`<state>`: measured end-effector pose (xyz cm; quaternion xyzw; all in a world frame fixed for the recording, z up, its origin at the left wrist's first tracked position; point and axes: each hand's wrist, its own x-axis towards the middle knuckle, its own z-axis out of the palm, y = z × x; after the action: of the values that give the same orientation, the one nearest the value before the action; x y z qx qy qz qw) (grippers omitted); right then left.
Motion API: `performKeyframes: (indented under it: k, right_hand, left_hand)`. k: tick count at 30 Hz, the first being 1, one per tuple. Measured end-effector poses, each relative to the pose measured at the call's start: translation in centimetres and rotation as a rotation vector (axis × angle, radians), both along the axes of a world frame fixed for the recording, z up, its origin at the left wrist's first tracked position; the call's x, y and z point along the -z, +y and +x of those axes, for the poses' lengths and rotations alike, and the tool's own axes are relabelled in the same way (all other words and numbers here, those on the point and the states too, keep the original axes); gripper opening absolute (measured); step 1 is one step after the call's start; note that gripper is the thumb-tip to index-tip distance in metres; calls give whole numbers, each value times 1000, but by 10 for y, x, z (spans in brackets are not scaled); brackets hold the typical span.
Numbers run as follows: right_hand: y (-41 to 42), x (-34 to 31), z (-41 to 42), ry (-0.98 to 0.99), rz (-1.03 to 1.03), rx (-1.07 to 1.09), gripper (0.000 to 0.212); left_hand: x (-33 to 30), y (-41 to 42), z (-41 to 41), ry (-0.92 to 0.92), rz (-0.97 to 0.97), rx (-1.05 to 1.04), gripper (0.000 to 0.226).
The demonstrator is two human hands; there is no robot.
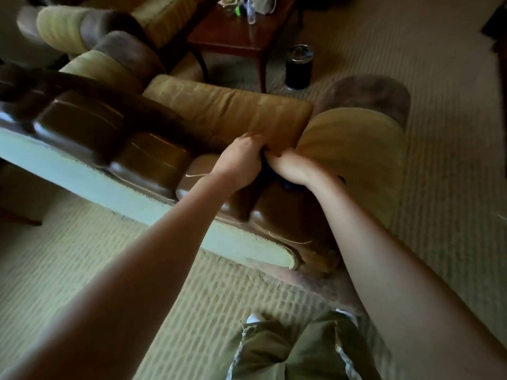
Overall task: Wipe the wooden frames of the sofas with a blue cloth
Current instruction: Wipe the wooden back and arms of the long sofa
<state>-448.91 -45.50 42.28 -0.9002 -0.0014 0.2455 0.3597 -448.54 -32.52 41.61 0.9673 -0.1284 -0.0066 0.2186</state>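
Bare hands [263,157], dark crumpled cloth [264,167], glossy frame [153,157]

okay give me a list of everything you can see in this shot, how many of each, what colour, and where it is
sofa frame: one, glossy brown wood, running from the left edge to the centre
seat cushion: one, tan, beyond the frame
bolster cushions: several, yellow and grey-brown; one at the sofa's right end, others at upper left
cloth: one, dark, mostly hidden between the hands; colour hard to tell
side table: one, reddish-brown wood, top centre, with small blurred items on it
tumbler: one, dark with a lid, on the carpet by the table
carpet: beige, ribbed
trousers: olive green, bottom centre
left hand: at the cushion's near edge
right hand: fingers curled, beside the left hand
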Motion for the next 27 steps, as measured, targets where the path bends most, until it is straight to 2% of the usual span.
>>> performKeyframes:
  k: [2,4,8,9,10,11,14,15,17,19,20,23,24,27]
  right_hand:
    - [1,-2,-13,-55,-49,-11,48]
    - [-3,7,-27,-200,-77,2,39]
    - [3,30,-68,-807,-73,102,28]
    - [8,32,-70,-879,-69,134,30]
    - [9,31,-68,-862,-75,148,30]
    - [10,26,-61,-764,-98,151,29]
    - [7,19,-20,-250,-182,157,30]
    - [5,19,-8,-145,-160,179,31]
    - [5,21,2,-75,-154,213,35]
    - [6,24,-11,-137,-185,216,34]
    - [7,24,-22,-232,-213,220,32]
    - [13,33,-73,-677,-359,245,38]
    - [18,40,-89,-751,-407,253,44]
    - [29,51,-113,-763,-442,319,51]
  left_hand:
    - [2,1,-1,2,-58,15,31]
    - [3,4,-2,-7,-147,10,30]
    - [1,4,-5,14,-207,11,37]
    - [1,4,-4,12,-209,19,38]
    - [1,3,-4,5,-210,30,38]
    - [1,3,-4,-1,-205,36,38]
    - [5,3,-1,-5,-190,40,34]
    - [6,4,1,-14,-200,35,29]
    - [8,4,2,-29,-227,31,24]
    - [8,5,3,-20,-231,44,26]
    - [7,5,2,-16,-230,47,27]
    - [3,5,-2,-15,-243,33,34]
    - [2,5,-3,-13,-246,33,35]
    - [0,3,-3,-8,-245,46,40]
